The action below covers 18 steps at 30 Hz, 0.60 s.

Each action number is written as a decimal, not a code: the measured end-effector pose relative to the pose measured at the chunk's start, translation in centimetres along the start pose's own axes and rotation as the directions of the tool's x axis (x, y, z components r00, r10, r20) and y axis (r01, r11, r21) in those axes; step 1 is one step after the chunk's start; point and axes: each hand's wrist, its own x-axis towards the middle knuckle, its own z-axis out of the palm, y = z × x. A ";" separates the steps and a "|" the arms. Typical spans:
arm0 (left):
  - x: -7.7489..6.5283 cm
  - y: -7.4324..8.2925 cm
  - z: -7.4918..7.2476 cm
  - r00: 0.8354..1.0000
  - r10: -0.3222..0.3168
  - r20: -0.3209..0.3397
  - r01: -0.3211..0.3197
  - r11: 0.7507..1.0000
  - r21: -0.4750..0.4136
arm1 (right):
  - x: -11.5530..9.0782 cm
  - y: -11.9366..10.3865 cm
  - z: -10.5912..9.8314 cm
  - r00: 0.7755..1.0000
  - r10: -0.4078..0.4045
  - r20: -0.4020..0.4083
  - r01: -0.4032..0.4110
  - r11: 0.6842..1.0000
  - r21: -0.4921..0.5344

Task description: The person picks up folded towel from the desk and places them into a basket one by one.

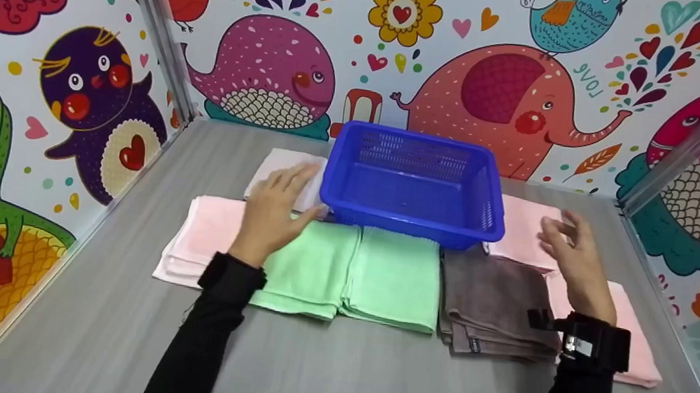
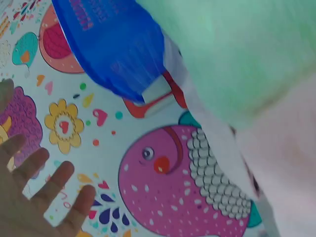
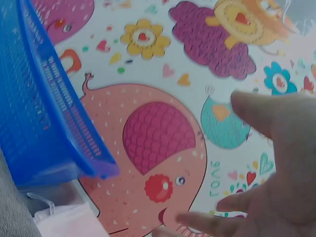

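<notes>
A blue plastic basket (image 1: pixel 411 225) with slotted walls stands at the back middle of the table, and its inside shows bare. My left hand (image 1: pixel 274 212), fingers spread, hovers at the basket's left side, over a folded pale towel (image 1: pixel 276 167). On the other side my right hand (image 1: pixel 578 260) is raised, fingers loosely bent and holding nothing, near a folded pink towel (image 1: pixel 523 229). In the right wrist view the basket (image 3: pixel 44 108) is apart from the right hand (image 3: pixel 276 182). The left wrist view shows the left hand's spread fingers (image 2: pixel 54 182).
A front row of folded towels lies on the grey table (image 1: pixel 333 374): pink (image 1: pixel 215 225), two green (image 1: pixel 311 263) (image 1: pixel 397 278), dark brown (image 1: pixel 497 300) and another pink (image 1: pixel 635 333). Printed cartoon panels (image 1: pixel 470 15) wall the table at the back and sides.
</notes>
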 end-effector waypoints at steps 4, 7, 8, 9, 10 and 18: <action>-0.3 3.3 1.8 0.995 0.042 0.089 -0.026 0.985 -0.169 | -0.5 -0.5 1.4 0.988 -0.081 0.131 0.099 0.985 -0.140; -1.1 5.6 3.4 0.964 0.089 0.249 -0.023 0.966 -0.256 | -0.5 -0.5 3.3 0.954 -0.096 0.285 0.173 0.951 -0.255; -1.5 6.1 4.0 0.948 0.107 0.300 -0.023 0.962 -0.271 | -0.4 -0.4 4.0 0.938 -0.100 0.331 0.202 0.936 -0.290; -1.9 6.6 4.5 0.931 0.123 0.343 -0.028 0.963 -0.270 | -0.3 -0.3 4.8 0.923 -0.099 0.371 0.226 0.921 -0.316; -2.3 7.0 5.0 0.916 0.135 0.377 -0.034 0.965 -0.261 | -0.2 0.0 5.5 0.908 -0.093 0.408 0.240 0.914 -0.326; -4.2 8.0 7.1 0.885 0.057 0.462 -0.017 0.996 -0.089 | 0.9 1.8 9.8 0.885 -0.030 0.465 0.205 0.921 -0.330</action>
